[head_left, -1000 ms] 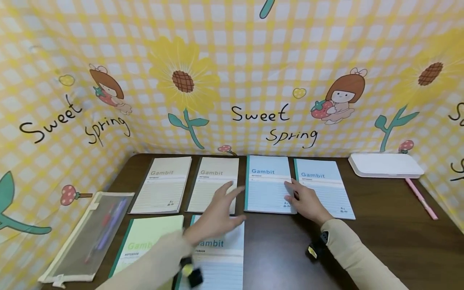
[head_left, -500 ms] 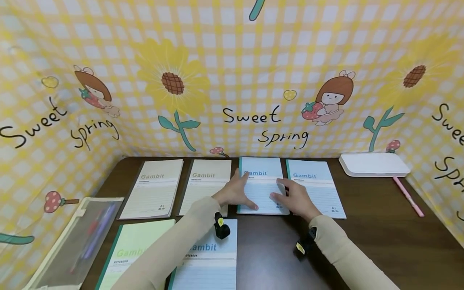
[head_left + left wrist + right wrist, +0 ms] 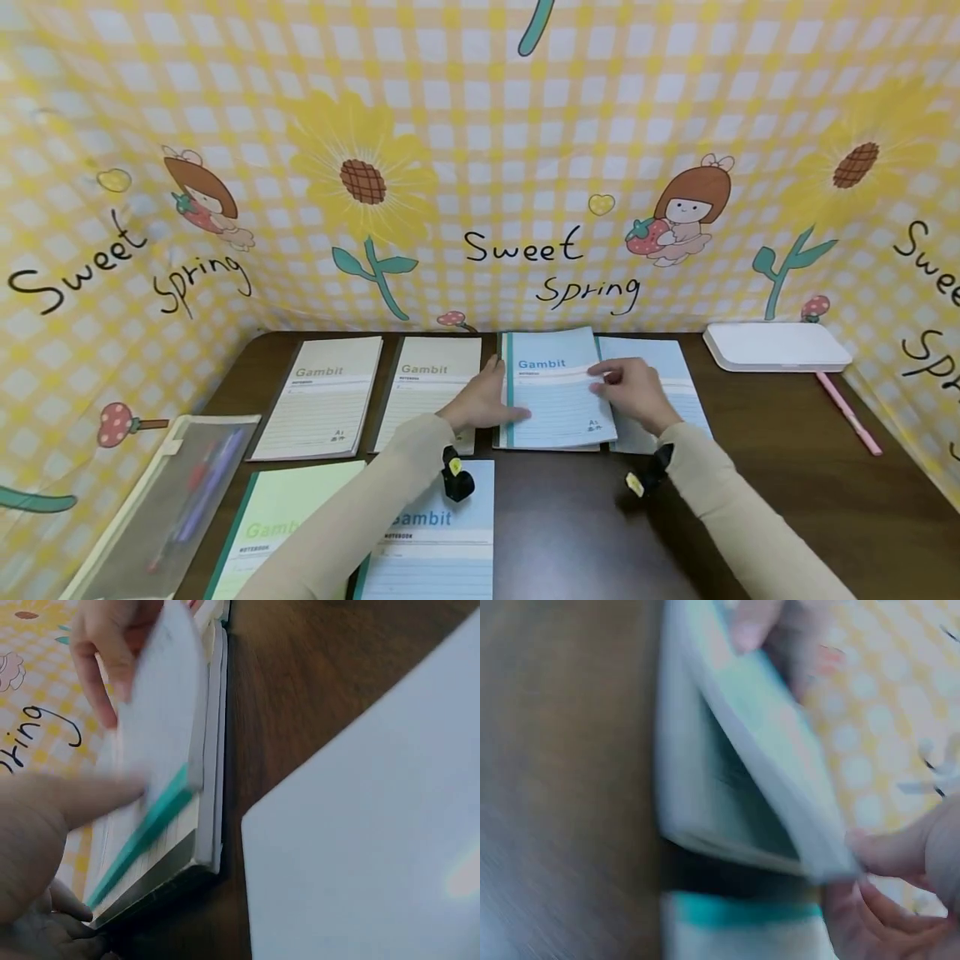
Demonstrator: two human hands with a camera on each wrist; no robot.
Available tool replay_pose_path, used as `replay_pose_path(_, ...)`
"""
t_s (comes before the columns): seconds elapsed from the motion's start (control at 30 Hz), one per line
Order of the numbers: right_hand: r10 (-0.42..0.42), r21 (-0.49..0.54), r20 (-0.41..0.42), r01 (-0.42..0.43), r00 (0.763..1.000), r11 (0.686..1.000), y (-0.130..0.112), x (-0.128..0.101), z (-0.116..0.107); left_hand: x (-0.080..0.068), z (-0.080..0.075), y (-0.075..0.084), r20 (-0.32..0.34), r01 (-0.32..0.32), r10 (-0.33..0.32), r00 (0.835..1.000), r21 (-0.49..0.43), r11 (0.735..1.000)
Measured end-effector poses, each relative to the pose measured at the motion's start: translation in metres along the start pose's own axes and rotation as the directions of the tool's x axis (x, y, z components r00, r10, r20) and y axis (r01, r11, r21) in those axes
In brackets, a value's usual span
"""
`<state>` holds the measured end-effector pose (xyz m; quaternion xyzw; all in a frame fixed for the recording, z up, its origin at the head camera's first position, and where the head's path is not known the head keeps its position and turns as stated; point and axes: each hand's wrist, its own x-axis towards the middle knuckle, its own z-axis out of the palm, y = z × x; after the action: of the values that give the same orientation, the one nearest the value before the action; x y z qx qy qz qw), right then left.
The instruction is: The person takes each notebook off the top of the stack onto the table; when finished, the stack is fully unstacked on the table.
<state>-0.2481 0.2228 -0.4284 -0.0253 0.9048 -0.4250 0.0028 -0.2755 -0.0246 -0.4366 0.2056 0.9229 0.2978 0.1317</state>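
Observation:
A blue Gambit notebook (image 3: 558,387) lies on top of a stack in the back row, its right side lifted and turned slightly. My right hand (image 3: 637,392) pinches that right edge between thumb and fingers, as the right wrist view shows with the raised notebook (image 3: 780,742). At the stack's left side is my left hand (image 3: 480,398), its thumb stretched over the green spine and its fingers along the edge. Below the raised notebook, other notebooks (image 3: 214,750) show their page edges in the left wrist view. Another blue notebook (image 3: 660,408) is partly hidden behind my right hand.
Two beige notebooks (image 3: 318,400) stand left in the back row. Nearer are a green notebook (image 3: 285,508) and a blue one (image 3: 442,542), both partly under my left sleeve. A mesh pen pouch (image 3: 161,508) lies far left; a white case (image 3: 776,346) and pink pen (image 3: 847,412) lie right.
My left hand has come across from the left to the stack's left edge. My right hand has taken the top blue notebook's right edge and raised it, shifting it slightly right.

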Motion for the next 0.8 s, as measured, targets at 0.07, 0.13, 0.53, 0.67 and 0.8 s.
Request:
replay_pose_path(0.07, 0.026, 0.090, 0.027, -0.029, 0.999, 0.996, 0.004, -0.002, -0.013, 0.000, -0.001, -0.002, -0.004, -0.030, 0.030, 1.000, 0.010, 0.999)
replay_pose_path(0.13, 0.053, 0.190, 0.061, -0.064, 0.997, 0.980, 0.008, -0.007, -0.023, 0.001, -0.002, -0.004, -0.002, -0.044, 0.044, 0.999, 0.045, 0.998)
replay_pose_path(0.53, 0.179, 0.315, 0.055, -0.187, 0.982, 0.930, 0.007, -0.151, -0.030, 0.006, -0.006, 0.001, 0.054, -0.035, 0.027, 0.998, 0.162, 0.986)
replay_pose_path(0.67, 0.232, 0.324, 0.156, -0.272, 0.960, 0.906, 0.011, -0.186, -0.011, 0.005, -0.008, 0.003, 0.052, -0.029, 0.022, 0.998, 0.148, 0.989)
replay_pose_path(0.8, 0.271, 0.345, 0.243, -0.344, 0.931, 0.873, 0.015, -0.198, 0.007, 0.002, -0.008, 0.004, 0.069, -0.005, -0.004, 0.998, 0.132, 0.991)
